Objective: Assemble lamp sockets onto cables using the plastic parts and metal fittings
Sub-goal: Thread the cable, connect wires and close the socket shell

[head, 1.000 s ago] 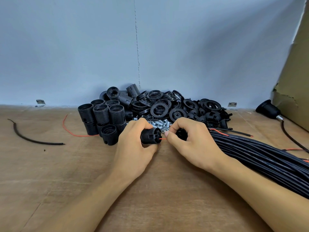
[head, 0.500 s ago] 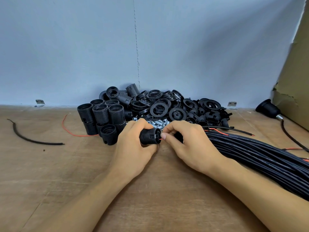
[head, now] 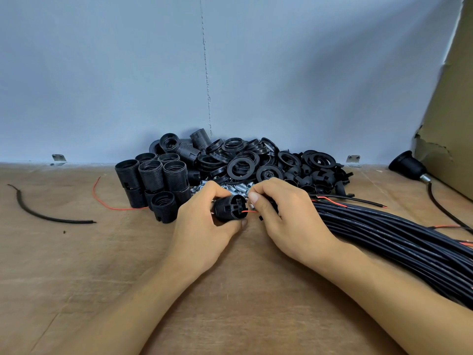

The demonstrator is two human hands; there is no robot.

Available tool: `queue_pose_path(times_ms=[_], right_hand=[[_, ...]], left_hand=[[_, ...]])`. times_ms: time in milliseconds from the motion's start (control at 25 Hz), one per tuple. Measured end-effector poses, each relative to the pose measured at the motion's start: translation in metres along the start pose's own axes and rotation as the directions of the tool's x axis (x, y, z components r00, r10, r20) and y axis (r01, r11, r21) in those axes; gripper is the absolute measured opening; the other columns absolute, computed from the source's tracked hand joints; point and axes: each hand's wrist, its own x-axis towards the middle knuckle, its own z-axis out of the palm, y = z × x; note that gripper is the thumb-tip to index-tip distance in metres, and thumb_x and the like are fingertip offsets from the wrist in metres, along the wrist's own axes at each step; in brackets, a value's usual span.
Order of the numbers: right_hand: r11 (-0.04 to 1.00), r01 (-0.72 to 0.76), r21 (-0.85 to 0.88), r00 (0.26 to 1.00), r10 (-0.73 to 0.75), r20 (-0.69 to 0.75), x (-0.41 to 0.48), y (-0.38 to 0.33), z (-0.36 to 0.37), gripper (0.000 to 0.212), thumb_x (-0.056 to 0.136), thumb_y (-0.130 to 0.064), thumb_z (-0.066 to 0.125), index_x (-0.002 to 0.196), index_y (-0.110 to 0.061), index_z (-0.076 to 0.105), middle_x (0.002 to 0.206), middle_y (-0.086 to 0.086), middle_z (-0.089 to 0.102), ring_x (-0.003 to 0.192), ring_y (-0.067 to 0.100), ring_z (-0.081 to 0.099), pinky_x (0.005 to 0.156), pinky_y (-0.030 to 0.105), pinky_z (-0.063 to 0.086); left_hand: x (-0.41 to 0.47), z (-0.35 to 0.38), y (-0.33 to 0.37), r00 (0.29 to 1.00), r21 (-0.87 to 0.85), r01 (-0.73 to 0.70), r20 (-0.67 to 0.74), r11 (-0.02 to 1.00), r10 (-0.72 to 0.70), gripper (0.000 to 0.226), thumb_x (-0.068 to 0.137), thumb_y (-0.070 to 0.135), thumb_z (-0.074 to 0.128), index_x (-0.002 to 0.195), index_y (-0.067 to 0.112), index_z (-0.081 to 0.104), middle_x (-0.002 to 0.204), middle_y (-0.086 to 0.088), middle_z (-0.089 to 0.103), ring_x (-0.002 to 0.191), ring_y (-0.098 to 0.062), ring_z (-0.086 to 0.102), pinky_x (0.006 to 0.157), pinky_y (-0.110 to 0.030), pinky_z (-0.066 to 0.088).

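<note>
My left hand (head: pixel 204 221) grips a black threaded lamp socket (head: pixel 229 208) lying on its side, its terminal end turned to the right. A thin red wire (head: pixel 248 212) runs from that end into my right hand (head: pixel 281 213), whose fingers curl round the cable end. Whatever else the right hand holds is hidden under its fingers. Behind the hands lie small silver metal fittings (head: pixel 236 188). Upright black sockets (head: pixel 151 176) stand at the left, and black plastic rings (head: pixel 240 166) are heaped against the wall.
A thick bundle of black cables (head: pixel 396 234) runs off to the lower right. One assembled socket on a cable (head: pixel 407 165) lies by a cardboard box (head: pixel 450 139). A black cable scrap (head: pixel 38 213) and a loose red wire (head: pixel 102 201) lie on the wooden table (head: pixel 76 265).
My right hand drew back slightly from the socket, so a short length of red wire now shows between them. The socket's terminal end has turned more toward the camera.
</note>
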Motion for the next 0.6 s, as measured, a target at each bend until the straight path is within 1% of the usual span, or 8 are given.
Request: queue_pose_path(times_ms=[120, 280, 320, 440, 600], right_hand=[[1.0, 0.016, -0.007, 1.0, -0.016, 0.009, 0.0001, 0.0001, 0.0003, 0.017, 0.102, -0.015, 0.054, 0.091, -0.011, 0.066, 0.086, -0.002, 0.062, 0.083, 0.009, 0.054, 0.076, 0.016, 0.041], [0.999, 0.034, -0.006, 0.999, -0.034, 0.028, 0.0007, 0.0006, -0.0005, 0.017, 0.102, -0.016, 0.054, 0.091, -0.011, 0.066, 0.085, -0.003, 0.061, 0.082, 0.007, 0.053, 0.075, 0.013, 0.039], [0.999, 0.032, -0.007, 0.999, -0.031, 0.029, 0.0009, 0.0005, -0.0004, 0.017, 0.102, -0.017, 0.055, 0.09, -0.011, 0.066, 0.084, -0.003, 0.061, 0.081, 0.007, 0.053, 0.074, 0.013, 0.039], [0.999, 0.028, -0.016, 0.999, -0.028, 0.029, 0.0012, 0.0, -0.0004, 0.016, 0.101, -0.015, 0.057, 0.088, -0.011, 0.066, 0.081, -0.004, 0.06, 0.08, 0.007, 0.053, 0.073, 0.01, 0.037], [1.0, 0.007, -0.003, 1.0, -0.007, 0.027, 0.0008, -0.001, -0.001, 0.016, 0.1, -0.014, 0.056, 0.089, -0.011, 0.066, 0.085, -0.003, 0.062, 0.083, 0.008, 0.054, 0.074, 0.01, 0.037]], left_hand=[[-0.0001, -0.0004, 0.0016, 1.0, -0.017, -0.012, -0.005, 1.0, 0.012, 0.044, 0.068, 0.019, 0.092, 0.089, 0.039, 0.059, 0.084, 0.013, 0.075, 0.081, -0.008, 0.072, 0.079, -0.036, 0.057], [-0.0005, -0.0012, 0.0015, 1.0, -0.054, -0.011, -0.003, 0.999, 0.011, 0.043, 0.069, 0.018, 0.092, 0.091, 0.036, 0.06, 0.085, 0.013, 0.075, 0.081, -0.007, 0.073, 0.08, -0.039, 0.059], [-0.0005, -0.0013, 0.0014, 1.0, -0.063, -0.013, -0.002, 0.998, 0.013, 0.042, 0.069, 0.017, 0.092, 0.091, 0.035, 0.061, 0.085, 0.013, 0.076, 0.081, -0.007, 0.073, 0.079, -0.037, 0.059], [-0.0012, -0.0011, 0.0029, 0.999, -0.078, -0.046, 0.0, 0.996, 0.046, 0.041, 0.069, 0.017, 0.092, 0.091, 0.036, 0.062, 0.085, 0.013, 0.076, 0.081, -0.005, 0.073, 0.076, -0.026, 0.058], [-0.001, -0.001, 0.0038, 0.998, -0.09, -0.063, -0.008, 0.994, 0.063, 0.043, 0.07, 0.015, 0.092, 0.09, 0.038, 0.062, 0.085, 0.013, 0.076, 0.082, -0.004, 0.073, 0.075, -0.017, 0.056]])
